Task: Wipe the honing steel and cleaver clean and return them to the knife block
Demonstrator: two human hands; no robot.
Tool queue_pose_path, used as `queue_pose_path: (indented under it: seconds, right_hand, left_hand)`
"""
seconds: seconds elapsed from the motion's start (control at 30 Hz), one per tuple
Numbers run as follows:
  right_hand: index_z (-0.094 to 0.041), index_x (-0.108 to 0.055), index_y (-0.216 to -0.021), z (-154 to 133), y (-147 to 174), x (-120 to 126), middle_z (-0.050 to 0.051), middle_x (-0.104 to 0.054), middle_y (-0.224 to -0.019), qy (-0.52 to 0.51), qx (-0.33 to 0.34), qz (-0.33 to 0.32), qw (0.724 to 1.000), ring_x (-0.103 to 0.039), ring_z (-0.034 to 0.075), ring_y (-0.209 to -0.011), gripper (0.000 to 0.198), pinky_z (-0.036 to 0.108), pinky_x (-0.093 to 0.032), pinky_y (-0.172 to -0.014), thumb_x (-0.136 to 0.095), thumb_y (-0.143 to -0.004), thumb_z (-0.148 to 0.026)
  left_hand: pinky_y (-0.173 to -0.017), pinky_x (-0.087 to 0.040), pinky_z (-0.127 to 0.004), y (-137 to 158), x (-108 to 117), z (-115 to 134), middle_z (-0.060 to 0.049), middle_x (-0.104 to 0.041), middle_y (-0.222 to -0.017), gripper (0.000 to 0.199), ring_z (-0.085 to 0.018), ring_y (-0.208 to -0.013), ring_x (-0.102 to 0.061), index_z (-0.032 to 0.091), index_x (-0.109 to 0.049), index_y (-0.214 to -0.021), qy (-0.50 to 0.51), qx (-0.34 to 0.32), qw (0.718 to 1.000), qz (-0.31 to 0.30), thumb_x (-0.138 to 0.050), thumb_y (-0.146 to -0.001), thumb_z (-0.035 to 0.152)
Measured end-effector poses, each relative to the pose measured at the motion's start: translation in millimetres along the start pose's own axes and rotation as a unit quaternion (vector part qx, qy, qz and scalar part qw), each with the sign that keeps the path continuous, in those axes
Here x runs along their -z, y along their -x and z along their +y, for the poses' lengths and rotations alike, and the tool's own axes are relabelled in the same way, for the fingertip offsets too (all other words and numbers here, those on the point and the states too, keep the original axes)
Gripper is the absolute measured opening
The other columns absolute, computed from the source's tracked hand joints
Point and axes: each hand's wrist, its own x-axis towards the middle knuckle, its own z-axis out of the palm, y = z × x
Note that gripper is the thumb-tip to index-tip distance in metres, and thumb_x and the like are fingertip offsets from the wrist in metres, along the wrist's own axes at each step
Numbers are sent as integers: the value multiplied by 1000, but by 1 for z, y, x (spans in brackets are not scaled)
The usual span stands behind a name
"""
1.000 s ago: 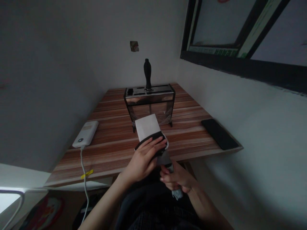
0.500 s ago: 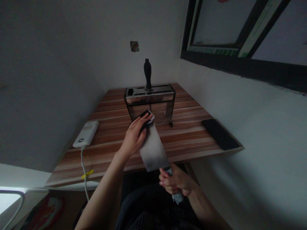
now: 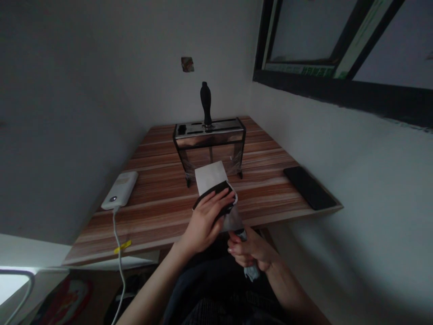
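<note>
My right hand (image 3: 252, 250) is closed around the grey-wrapped handle of a cleaver (image 3: 210, 176). The broad, pale blade points away from me, tilted over the front part of the table. My left hand (image 3: 207, 223) presses a folded black cloth (image 3: 220, 185) with a white edge onto the blade, roughly midway along it. The lower blade shows between the cloth and my right hand. Just beyond the blade tip stands a knife block (image 3: 225, 126) with a slotted metal top and clear sides; one black-handled tool (image 3: 205, 104) sticks up from it.
On the wood-grain table (image 3: 155, 189), a white power bank (image 3: 120, 190) lies at the left, its white cable (image 3: 119, 253) hanging over the front edge past yellow tape (image 3: 122, 246). A black phone (image 3: 309, 188) lies by the right wall. A dark-framed window (image 3: 304, 83) is above.
My left hand and the cloth have slid from the blade's far end toward the handle, uncovering the tip. My right hand keeps its hold on the handle, almost in place.
</note>
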Motion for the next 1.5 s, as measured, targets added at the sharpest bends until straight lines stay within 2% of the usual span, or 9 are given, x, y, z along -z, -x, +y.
queue_pose_path:
  seconds: [0.17,0.27,0.4,0.5,0.57,0.67,0.77,1.0,1.5]
  right_hand:
    - [-17,-49,-66,1,-3,7,-13,-37,-38,54,4,60,997,-23,1,-30,33,15,-18,-30,-79,-58,-28]
    - [-14,-54,-69,7,-5,17,-7,-47,-44,105,10,87,991,-36,4,-34,30,17,-27,-31,-77,-66,-32]
    - [-13,-58,-108,17,-7,29,7,-63,-101,118,4,95,988,-62,16,-81,28,32,-54,-68,-58,-88,-33]
    - [-11,-60,-99,22,-9,32,5,-64,-87,118,8,102,988,-61,14,-68,26,29,-52,-59,-61,-85,-34]
    - [-12,-57,-78,23,-10,30,-4,-54,-56,115,16,108,987,-46,7,-42,26,20,-39,-39,-70,-74,-34]
    - [-17,-48,-65,20,-11,24,-12,-36,-40,109,28,116,987,-26,3,-31,31,17,-21,-31,-75,-63,-32]
    - [-18,-47,-68,13,-8,14,-13,-34,-39,106,32,115,987,-23,2,-31,31,17,-17,-31,-75,-61,-29]
    - [-19,-43,-70,6,0,-6,-13,-38,-45,8,1,-6,1000,-22,-1,-32,36,14,-16,-31,-77,-60,-24]
    - [-20,-37,-65,8,1,-9,-14,-38,-49,-9,-13,4,1000,-20,-2,-32,42,14,-14,-31,-79,-57,-20]
  left_hand:
    - [-113,-22,-39,14,-12,14,-7,-45,-142,50,-17,-137,-31,18,-38,-133,18,-16,999,-49,-38,-84,8]
    - [-113,-23,-39,20,-15,20,-7,-46,-142,51,-16,-136,-34,18,-37,-134,36,-30,996,-75,-38,-83,9]
    - [-113,-24,-38,23,-16,24,-7,-45,-143,55,-16,-135,-34,18,-34,-135,53,-34,994,-88,-38,-82,8]
    - [-112,-25,-39,24,-16,24,-7,-46,-142,55,-16,-135,-36,18,-35,-136,57,-30,994,-86,-38,-82,8]
    - [-112,-26,-39,24,-16,23,-7,-47,-141,55,-16,-134,-37,18,-35,-136,58,-27,994,-89,-38,-82,8]
    - [-112,-26,-39,23,-14,21,-8,-47,-141,55,-16,-133,-38,19,-35,-136,56,-25,994,-95,-39,-82,9]
    - [-113,-26,-39,21,-10,17,-8,-47,-141,54,-17,-133,-38,19,-35,-137,47,-25,995,-88,-39,-83,9]
    - [-112,-26,-45,8,8,-7,-9,-47,-140,55,-19,-134,-37,21,-36,-137,8,16,1000,-4,-38,-84,7]
    - [-111,-29,-43,-31,29,-51,-8,-47,-141,44,-19,-132,-40,19,-42,-133,-35,49,989,135,-37,-90,14]
